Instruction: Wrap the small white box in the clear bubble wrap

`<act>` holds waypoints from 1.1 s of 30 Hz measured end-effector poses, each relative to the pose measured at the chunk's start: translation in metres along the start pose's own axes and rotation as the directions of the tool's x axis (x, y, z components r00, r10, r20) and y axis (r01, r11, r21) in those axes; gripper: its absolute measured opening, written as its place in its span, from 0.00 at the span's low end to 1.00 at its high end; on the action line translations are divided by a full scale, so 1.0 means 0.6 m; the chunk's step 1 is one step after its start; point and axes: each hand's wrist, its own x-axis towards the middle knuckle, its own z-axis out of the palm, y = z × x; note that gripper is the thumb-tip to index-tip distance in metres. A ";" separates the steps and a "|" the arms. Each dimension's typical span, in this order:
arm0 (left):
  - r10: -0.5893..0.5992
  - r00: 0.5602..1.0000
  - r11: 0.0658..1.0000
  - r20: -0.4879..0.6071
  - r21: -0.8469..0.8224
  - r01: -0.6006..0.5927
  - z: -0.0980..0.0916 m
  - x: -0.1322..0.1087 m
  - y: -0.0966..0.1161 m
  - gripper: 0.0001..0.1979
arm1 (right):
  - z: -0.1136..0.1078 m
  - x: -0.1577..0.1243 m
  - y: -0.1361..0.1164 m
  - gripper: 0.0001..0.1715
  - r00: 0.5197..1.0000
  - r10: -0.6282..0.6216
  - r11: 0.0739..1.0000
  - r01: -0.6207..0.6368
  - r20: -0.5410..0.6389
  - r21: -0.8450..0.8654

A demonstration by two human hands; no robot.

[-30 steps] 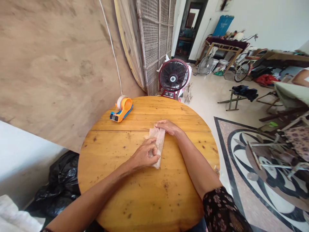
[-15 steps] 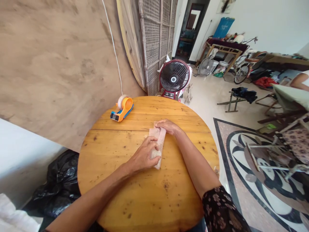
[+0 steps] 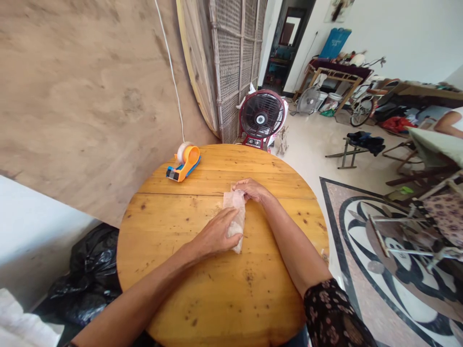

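A narrow package in pale, translucent bubble wrap [image 3: 238,223] lies on the round wooden table [image 3: 224,299], its length pointing away from me. My left hand [image 3: 217,230] is closed on its left side and near part, thumb at the lower end and fingers over the top. At the far end my right hand [image 3: 253,189] pinches the loose wrap, with the fingertips partly hidden under it. Whatever is inside the wrap cannot be made out. An orange and blue tape dispenser [image 3: 188,161] with a roll of tape stands at the table's far left.
Beyond the table's far edge is a dark red fan [image 3: 261,115]. A plywood panel [image 3: 90,96] rises at the left, above black plastic bags [image 3: 90,270]. A stool with dark cloth [image 3: 365,142] stands to the right, and another person's arm [image 3: 450,123] shows at the right edge.
My left hand's fingers have straightened and flattened along the package. The package's near part has shifted or turned slightly. My right hand stays at the far end.
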 end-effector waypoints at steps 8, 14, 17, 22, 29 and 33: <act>-0.008 1.000 1.000 -0.018 0.026 0.008 -0.004 -0.003 0.006 0.24 | -0.007 0.000 0.001 0.11 1.000 0.026 1.000 -0.026 -0.010 0.004; 0.021 1.000 0.998 -0.015 0.058 -0.021 -0.013 0.002 0.006 0.12 | -0.006 -0.002 -0.001 0.13 0.999 0.008 0.998 -0.011 -0.038 -0.069; 0.047 0.999 0.997 -0.025 0.065 -0.045 -0.014 0.002 0.005 0.13 | -0.003 -0.005 -0.004 0.12 0.998 0.017 0.994 -0.023 -0.058 -0.103; 0.056 0.997 0.995 -0.051 0.081 -0.052 -0.010 0.000 -0.003 0.16 | -0.005 -0.008 -0.007 0.14 0.999 0.027 0.995 -0.032 -0.048 -0.097; 0.049 0.998 0.996 -0.033 0.073 -0.046 -0.007 0.002 -0.013 0.18 | -0.021 -0.018 -0.008 0.16 0.997 0.011 1.000 -0.011 0.075 -0.001; 0.051 0.998 0.997 -0.031 0.067 -0.048 -0.005 0.003 -0.015 0.19 | -0.027 -0.019 -0.002 0.17 0.990 -0.041 0.997 0.032 0.133 0.069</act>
